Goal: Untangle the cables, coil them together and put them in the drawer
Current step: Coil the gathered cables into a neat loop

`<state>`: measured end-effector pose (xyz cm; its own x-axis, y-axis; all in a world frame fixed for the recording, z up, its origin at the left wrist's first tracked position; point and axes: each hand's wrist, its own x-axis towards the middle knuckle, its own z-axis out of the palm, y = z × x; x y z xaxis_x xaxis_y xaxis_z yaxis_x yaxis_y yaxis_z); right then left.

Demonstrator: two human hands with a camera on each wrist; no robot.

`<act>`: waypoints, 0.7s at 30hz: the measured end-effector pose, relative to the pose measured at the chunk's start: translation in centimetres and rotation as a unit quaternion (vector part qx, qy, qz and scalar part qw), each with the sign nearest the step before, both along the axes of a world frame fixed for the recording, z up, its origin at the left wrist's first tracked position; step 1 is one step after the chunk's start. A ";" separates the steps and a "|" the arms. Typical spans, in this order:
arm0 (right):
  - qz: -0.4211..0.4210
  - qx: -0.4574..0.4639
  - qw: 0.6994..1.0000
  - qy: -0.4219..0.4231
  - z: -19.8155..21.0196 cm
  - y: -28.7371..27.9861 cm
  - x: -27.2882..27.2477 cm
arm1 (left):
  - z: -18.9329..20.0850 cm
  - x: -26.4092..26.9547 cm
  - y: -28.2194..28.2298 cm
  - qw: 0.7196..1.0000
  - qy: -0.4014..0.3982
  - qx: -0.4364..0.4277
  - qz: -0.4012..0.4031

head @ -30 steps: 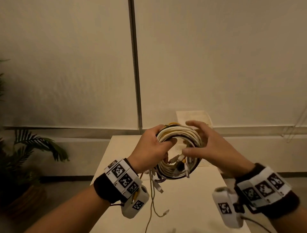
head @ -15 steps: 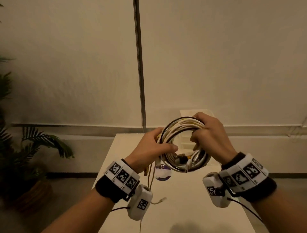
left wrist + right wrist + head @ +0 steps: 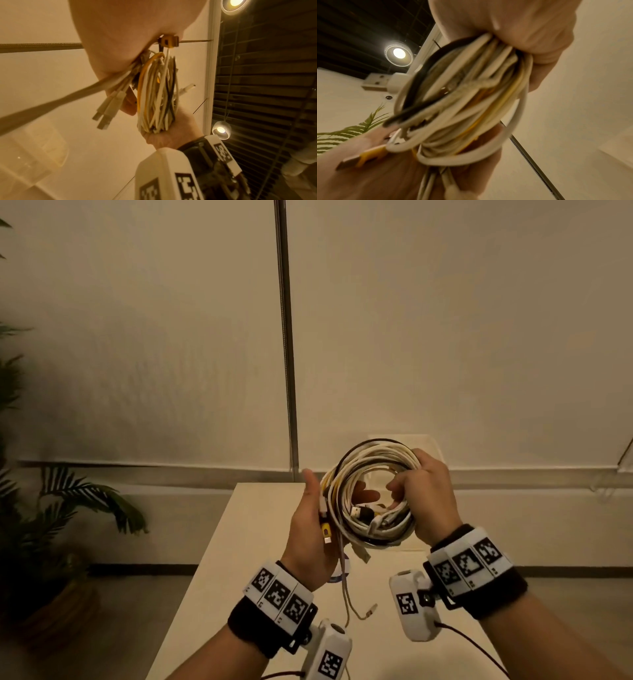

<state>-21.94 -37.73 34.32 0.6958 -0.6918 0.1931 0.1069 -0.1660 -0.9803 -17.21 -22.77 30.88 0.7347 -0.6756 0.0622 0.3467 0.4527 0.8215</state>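
Bundle of mostly white cables [image 3: 373, 494], with yellow and black strands, wound into a round coil, held in the air above the far half of the pale table [image 3: 239, 559], between both hands. Right hand [image 3: 426, 494] grips the coil's right side, fingers curled through the centre and clamped round the strands. Left hand [image 3: 310, 529] against the coil's left side, thumb up; its fingertips show through the ring's opening, but whether they close on the cables is hard to read in the head view. Left wrist view: strands press into the palm, palm fills the upper frame, fingers largely hidden. Yellow USB plug [image 3: 326, 531] lies at the left palm; loose ends [image 3: 346, 594] trail below toward the table. Several plugs sit inside the ring, blurred. Right wrist view smeared by motion. Dark metal pole [image 3: 286, 337] stands behind; potted palm [image 3: 61, 508] at left, partly cut off. No drawer identifiable.
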 end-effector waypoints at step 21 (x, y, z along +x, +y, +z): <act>-0.017 -0.055 0.998 -0.031 -1.3 -0.1 -1.8 | 0.2 1.6 1.6 0.994 -0.031 0.039 -0.094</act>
<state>-23.76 -37.79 33.03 0.6568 -0.6871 0.3105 0.1589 -0.2763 -0.9478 -15.60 -21.16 31.09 0.5917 -0.8049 0.0453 0.3669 0.3189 0.8739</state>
